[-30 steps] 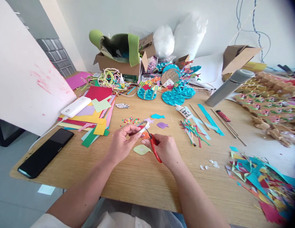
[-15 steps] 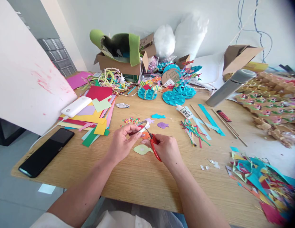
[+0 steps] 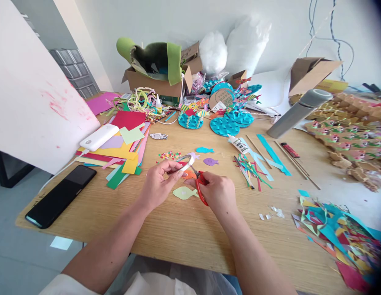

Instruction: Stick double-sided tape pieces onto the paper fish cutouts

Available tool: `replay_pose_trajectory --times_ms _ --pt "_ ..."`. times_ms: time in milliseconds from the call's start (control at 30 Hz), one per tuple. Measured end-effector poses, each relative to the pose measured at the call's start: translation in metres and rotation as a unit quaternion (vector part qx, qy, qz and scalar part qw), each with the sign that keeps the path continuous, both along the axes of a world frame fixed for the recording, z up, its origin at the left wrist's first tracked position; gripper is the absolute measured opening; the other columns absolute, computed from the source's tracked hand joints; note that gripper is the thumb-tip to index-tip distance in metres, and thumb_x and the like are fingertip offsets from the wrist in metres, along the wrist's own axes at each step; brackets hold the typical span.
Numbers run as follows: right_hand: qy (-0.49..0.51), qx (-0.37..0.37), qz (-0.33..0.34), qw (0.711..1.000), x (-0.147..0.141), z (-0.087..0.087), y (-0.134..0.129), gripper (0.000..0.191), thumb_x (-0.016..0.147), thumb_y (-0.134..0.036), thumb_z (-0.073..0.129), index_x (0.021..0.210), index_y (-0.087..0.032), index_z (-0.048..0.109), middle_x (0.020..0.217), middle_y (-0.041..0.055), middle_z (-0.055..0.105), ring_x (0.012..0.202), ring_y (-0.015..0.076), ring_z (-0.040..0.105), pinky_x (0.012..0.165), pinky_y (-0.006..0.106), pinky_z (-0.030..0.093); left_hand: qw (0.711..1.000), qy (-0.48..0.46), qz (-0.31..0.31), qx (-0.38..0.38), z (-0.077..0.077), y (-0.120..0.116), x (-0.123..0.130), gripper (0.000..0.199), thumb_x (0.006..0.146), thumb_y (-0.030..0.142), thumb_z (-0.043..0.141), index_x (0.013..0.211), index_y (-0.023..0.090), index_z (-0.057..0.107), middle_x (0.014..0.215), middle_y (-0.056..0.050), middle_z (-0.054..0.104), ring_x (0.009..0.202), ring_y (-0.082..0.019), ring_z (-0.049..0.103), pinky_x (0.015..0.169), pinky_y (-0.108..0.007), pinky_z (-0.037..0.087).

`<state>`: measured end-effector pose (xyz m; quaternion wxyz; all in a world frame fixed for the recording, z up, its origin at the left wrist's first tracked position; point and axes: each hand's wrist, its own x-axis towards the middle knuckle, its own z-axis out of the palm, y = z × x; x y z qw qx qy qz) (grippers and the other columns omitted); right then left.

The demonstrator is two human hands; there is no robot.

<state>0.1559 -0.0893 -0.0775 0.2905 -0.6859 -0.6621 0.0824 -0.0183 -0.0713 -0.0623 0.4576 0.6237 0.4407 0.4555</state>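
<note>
My left hand [image 3: 161, 180] pinches a thin white ring, like a roll of tape [image 3: 187, 164], above the middle of the table. My right hand [image 3: 217, 191] is closed round the red handles of a pair of scissors [image 3: 201, 189], whose blades point at the ring. Beneath the hands lies a light green paper fish [image 3: 182, 193], with an orange paper piece [image 3: 189, 175] just behind it, partly covered. A purple fish [image 3: 211, 162] and a blue fish [image 3: 204, 150] lie flat beyond the scissors. Small coloured paper bits [image 3: 169, 155] are heaped behind my left hand.
Coloured paper sheets [image 3: 125, 121], a white power bank [image 3: 99, 137] and a black phone [image 3: 60, 196] are on the left. A glue bottle [image 3: 239, 144], paper strips [image 3: 264, 147], sticks [image 3: 289, 157] and a grey flask [image 3: 298, 114] stand or lie right. Paper scraps [image 3: 338, 233] fill the near right.
The scissors in my right hand have shifted slightly, their blades now showing less beside the ring. The ring is tilted a little differently in my left hand. The camera view has moved very slightly.
</note>
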Motion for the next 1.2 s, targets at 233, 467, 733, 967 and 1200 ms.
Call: replay_pose_trajectory --times_ms 233,467,733,967,1200 --pt "-0.020 0.060 -0.070 0.996 0.007 0.004 0.001 0.059 0.081 -0.068 0.045 0.046 -0.020 0.040 0.039 0.0009 0.044 0.039 0.0106 0.037 0.048 0.025 0.021 0.988 0.102 0.088 0.077 -0.010 0.023 -0.021 0.015 0.084 0.030 0.061 0.091 0.017 0.063 0.089 -0.007 0.073 0.082 -0.019 0.069 0.075 -0.029 0.053" --pt "-0.075 0.098 -0.040 0.992 0.003 -0.001 -0.001 0.058 0.084 -0.062 0.045 0.045 -0.019 0.044 0.038 0.0000 0.047 0.037 0.0082 0.031 0.046 0.023 0.019 0.863 0.448 0.200 0.118 -0.027 0.057 -0.055 0.009 0.078 0.016 0.061 0.084 0.020 0.066 0.082 -0.007 0.071 0.090 -0.026 0.063 0.082 -0.038 0.049" --pt "-0.156 0.172 0.039 0.972 -0.003 -0.001 -0.006 0.054 0.088 -0.054 0.049 0.049 -0.017 0.053 0.043 0.0015 0.059 0.037 0.0087 0.045 0.047 0.024 0.018 0.821 0.541 0.151 0.108 -0.033 0.052 -0.053 0.009 0.075 0.013 0.061 0.078 0.017 0.068 0.088 -0.013 0.068 0.097 -0.031 0.060 0.091 -0.043 0.043" --pt "-0.214 0.186 0.070 0.956 -0.006 -0.004 -0.005 0.051 0.090 -0.051 0.049 0.052 -0.018 0.056 0.043 0.0023 0.058 0.037 0.0116 0.050 0.047 0.026 0.015 0.989 0.129 0.049 0.046 -0.007 0.035 -0.029 0.016 0.079 0.031 0.057 0.074 0.019 0.066 0.089 -0.006 0.067 0.091 -0.022 0.062 0.082 -0.036 0.049" --pt "-0.232 0.145 0.117 0.955 -0.007 -0.007 -0.008 0.052 0.092 -0.053 0.046 0.057 -0.018 0.059 0.048 0.0031 0.062 0.040 0.0134 0.054 0.049 0.028 0.014 0.999 -0.001 -0.019 -0.037 -0.003 0.023 -0.012 0.009 0.068 0.026 0.065 0.062 0.018 0.062 0.085 -0.004 0.065 0.094 -0.021 0.060 0.086 -0.036 0.045"
